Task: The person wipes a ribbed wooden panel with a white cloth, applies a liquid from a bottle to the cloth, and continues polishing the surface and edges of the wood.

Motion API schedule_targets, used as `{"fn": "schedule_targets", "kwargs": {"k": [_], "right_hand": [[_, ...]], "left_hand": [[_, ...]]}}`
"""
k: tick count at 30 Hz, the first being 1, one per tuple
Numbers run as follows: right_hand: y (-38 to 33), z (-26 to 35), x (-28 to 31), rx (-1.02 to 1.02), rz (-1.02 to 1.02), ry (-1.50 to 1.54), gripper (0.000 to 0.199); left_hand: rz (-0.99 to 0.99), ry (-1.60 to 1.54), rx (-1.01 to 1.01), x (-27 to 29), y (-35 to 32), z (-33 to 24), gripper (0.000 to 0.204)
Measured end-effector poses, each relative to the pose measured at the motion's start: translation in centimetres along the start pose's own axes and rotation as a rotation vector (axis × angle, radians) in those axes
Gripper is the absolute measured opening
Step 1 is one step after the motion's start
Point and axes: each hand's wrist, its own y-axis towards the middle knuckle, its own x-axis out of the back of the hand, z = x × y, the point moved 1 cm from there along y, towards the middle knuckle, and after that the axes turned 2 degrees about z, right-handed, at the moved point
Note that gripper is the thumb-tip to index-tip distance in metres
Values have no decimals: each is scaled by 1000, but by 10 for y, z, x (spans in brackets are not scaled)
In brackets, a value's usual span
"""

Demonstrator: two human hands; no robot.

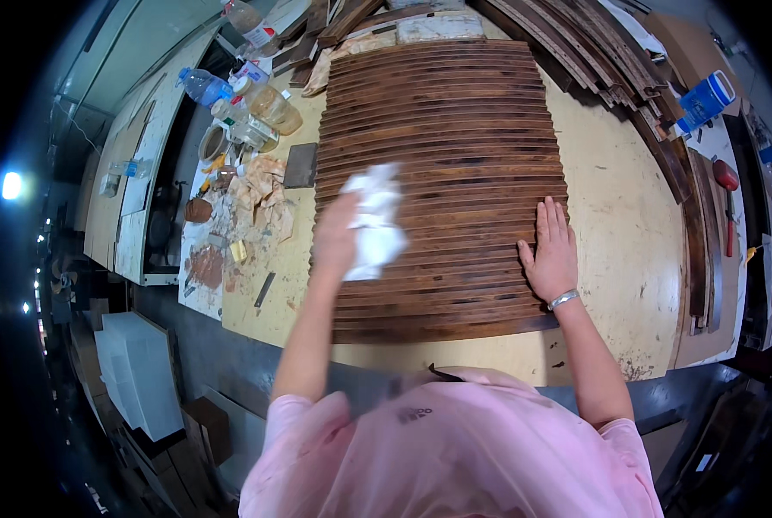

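Observation:
A large dark brown slatted wood panel [446, 207] lies flat in front of me, its ridges running left to right. My left hand [336, 233] is over the panel's left side, closed on a crumpled white cloth or paper wipe [375, 224]; both are smeared by motion. Flat on the panel's right edge rests my right hand [551, 250], fingers stretched out, holding nothing. A silver bracelet [564, 299] circles that wrist.
The panel lies on a pale tabletop [619, 250]. Left of it are plastic bottles [269, 104], crumpled stained paper [261, 190], a dark square block [300, 166] and a small metal strip [265, 289]. Wood strips [593, 52], a blue jug [705, 102] and a red-handled tool [727, 198] sit at right.

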Motion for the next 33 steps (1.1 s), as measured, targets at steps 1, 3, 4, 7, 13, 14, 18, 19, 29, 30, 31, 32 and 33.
{"fn": "schedule_targets", "kwargs": {"k": [1,3,4,7,13,14,18,19,29,30,31,32,33], "right_hand": [[0,1,0,5,-5,21,75],[0,-1,-1,5,-19,25,76],[0,-1,-2,9,-22,23,76],[-1,0,-4,-2,-27,17,76],[0,4,0,-2,23,-9,75],[0,3,-1,6,25,-3,75],[1,1,2,6,27,12,74],[1,1,2,13,18,17,73],[1,-14,-11,28,20,88,64],[6,-20,-16,10,-18,401,58],[11,-25,-23,-9,-51,714,52],[14,6,-5,91,-234,731,42],[13,9,-9,-64,-74,842,47]], "left_hand": [[-55,-20,229,17,-10,32,35],[-4,79,603,64,-10,57,35],[-2,233,669,78,-11,66,35],[-219,-234,621,58,17,27,37],[-98,-209,-68,-78,51,-90,35],[-21,-132,-247,-85,52,-112,38],[3,-130,-338,-71,57,-104,42],[-33,-108,-314,-65,52,-81,41],[85,-383,-211,20,13,-130,43],[26,-488,-62,30,4,-120,36],[-33,-594,87,42,-6,-103,30],[-131,-639,243,48,-19,-77,24],[-226,-682,390,55,-33,-48,18]]}}
